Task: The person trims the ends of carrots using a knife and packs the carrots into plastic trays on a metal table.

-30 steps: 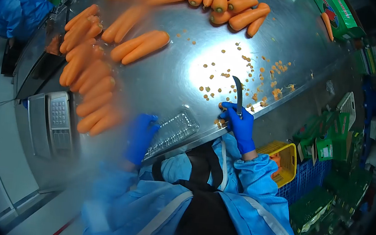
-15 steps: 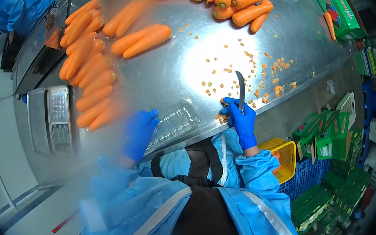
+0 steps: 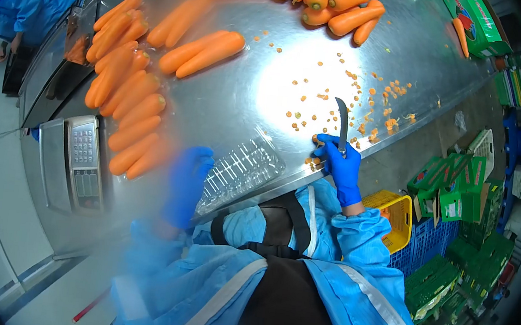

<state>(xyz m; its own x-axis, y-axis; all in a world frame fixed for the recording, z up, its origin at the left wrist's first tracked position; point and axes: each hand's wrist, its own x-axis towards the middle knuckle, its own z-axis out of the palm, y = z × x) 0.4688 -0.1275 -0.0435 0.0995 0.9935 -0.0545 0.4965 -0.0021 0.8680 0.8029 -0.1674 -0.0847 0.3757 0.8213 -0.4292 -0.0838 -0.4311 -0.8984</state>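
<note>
In a blue glove, my right hand (image 3: 344, 168) is wrapped round the handle of a curved knife (image 3: 343, 122), its blade pointing away from me. My left hand (image 3: 187, 183), also gloved in blue, is blurred beside the left end of a clear plastic tray (image 3: 244, 170) at the table's near edge; its exact finger contact cannot be made out. Small carrot trimmings (image 3: 324, 99) lie scattered beyond the knife. Paired carrots (image 3: 202, 53) rest on the metal table (image 3: 215, 107), with a row of more carrots (image 3: 138, 115) at the left.
A carrot pile (image 3: 346, 10) lies at the table's far side. A scale (image 3: 85, 157) stands at the left. A green box (image 3: 475, 23) is at the far right, a yellow crate (image 3: 401, 225) by my right sleeve. A person in blue (image 3: 29, 8) is at the upper left.
The tray's left side has lifted and tilted beside my left hand. My right hand still holds the knife. The view has shifted slightly, and the other person's arm has moved.
</note>
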